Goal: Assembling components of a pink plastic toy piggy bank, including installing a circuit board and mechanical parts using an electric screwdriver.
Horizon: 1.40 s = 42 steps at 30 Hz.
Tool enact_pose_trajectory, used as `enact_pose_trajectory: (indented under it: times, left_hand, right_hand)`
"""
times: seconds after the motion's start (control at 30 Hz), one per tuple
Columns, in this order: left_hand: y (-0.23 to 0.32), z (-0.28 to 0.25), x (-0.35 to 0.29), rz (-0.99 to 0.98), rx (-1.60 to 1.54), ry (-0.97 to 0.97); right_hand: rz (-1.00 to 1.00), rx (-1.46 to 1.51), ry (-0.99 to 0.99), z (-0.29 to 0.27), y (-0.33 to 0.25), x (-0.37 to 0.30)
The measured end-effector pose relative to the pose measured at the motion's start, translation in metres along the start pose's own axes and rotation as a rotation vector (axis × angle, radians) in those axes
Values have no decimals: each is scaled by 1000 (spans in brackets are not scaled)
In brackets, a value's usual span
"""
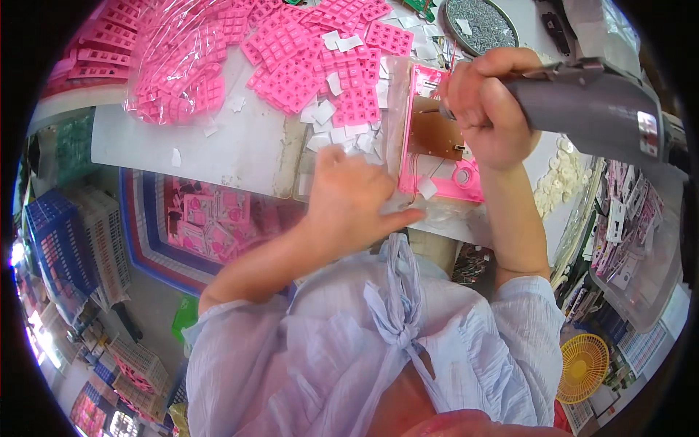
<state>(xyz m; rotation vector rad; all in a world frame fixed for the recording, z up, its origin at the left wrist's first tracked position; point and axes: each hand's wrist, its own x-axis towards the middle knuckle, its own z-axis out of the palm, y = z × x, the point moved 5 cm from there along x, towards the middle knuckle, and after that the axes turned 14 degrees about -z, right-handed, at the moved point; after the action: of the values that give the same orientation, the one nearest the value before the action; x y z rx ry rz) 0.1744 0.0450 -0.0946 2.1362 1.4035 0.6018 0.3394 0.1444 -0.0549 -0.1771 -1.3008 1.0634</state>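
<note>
My right hand (495, 109) is wrapped around a dark grey electric screwdriver (593, 113), holding it slantwise above a pink plastic casing (409, 164). The screwdriver's tip end points left, over the brown circuit board (429, 135) inside the casing; whether it touches is unclear. Thin wires and a small white paper piece (427, 187) lie at the casing's near end. Left of the casing, my left hand (353, 193) hovers near a spread of white paper pieces (320, 113), slightly blurred. Its thumb sticks out to the right and nothing shows in it; the fingertips are partly hidden.
Pink keypad-like parts (287, 80) pile up beyond my left hand, beside a clear bag (178, 73) of more. A round dish of small screws (480, 25) stands far right. White discs (561, 178) lie right of my forearm. A blue-rimmed tub (142, 240) of pink parts sits below left.
</note>
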Motion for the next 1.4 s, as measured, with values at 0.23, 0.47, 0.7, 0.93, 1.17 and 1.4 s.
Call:
enact_pose_trajectory:
  times: [0.23, 0.47, 0.7, 0.93, 1.17, 1.4]
  left_hand:
    - [-8, 33, -18, -128, -3, 100]
    - [-18, -25, -5, -136, 27, -36]
    - [30, -1, 16, 118, 60, -126]
    - [19, 7, 35, 79, 15, -141]
    - [16, 12, 36, 9, -200, -176]
    - [-11, 18, 40, -587, -653, -461]
  right_hand:
    - [53, -56, 7, 7, 15, -6]
    - [75, -284, -20, 10, 18, -8]
    - [93, -118, 112, -7, -6, 9]
    - [362, -715, 0, -18, -48, -38]
    - [214, -1141, -362, -14, -73, -75]
    - [361, -988, -283, 8, -46, -75]
